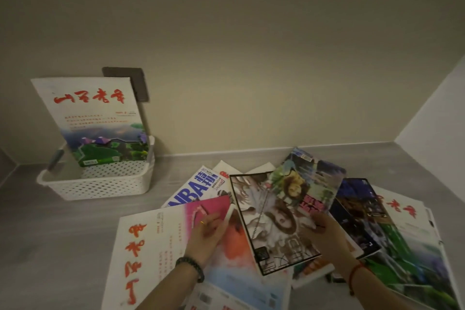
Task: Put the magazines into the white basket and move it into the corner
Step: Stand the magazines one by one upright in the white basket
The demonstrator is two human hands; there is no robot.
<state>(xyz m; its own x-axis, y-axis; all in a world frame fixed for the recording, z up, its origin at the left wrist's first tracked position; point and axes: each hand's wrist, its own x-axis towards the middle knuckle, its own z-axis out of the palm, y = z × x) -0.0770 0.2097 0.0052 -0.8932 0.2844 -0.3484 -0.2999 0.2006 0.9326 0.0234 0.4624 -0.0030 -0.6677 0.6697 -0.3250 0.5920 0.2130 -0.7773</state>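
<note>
From my head camera I look down on a grey countertop [75, 221] that runs to a beige wall, with a corner at far right and another at far left. My right hand [324, 231] is closed on the near edge of a colourful magazine [307, 184], thumb on top of the cover and fingers under it, so its far end tilts up off the pile. A red string sits on that wrist. My left hand [206, 231] lies on the pink magazine [214, 209], fingers loosely curled and half open; I cannot tell whether it actually pinches the cover or only rests there. It wears a ring and a dark bead bracelet [192, 268].

The rest of the magazines lie fanned and overlapping in front of me: a white one with red calligraphy [143, 246] at near left, an NBA magazine [193, 190] just beyond the pink one, a grey illustrated one [271, 221] between my hands, a dark-covered one [357, 214] to the right, and another white-and-green one [412, 234] at far right.

The white basket [100, 186] stands at far left, near the wall, well apart from the pile. One magazine [98, 118] already stands in it, leaning back toward the wall in front of a dark wall plate [130, 81].
</note>
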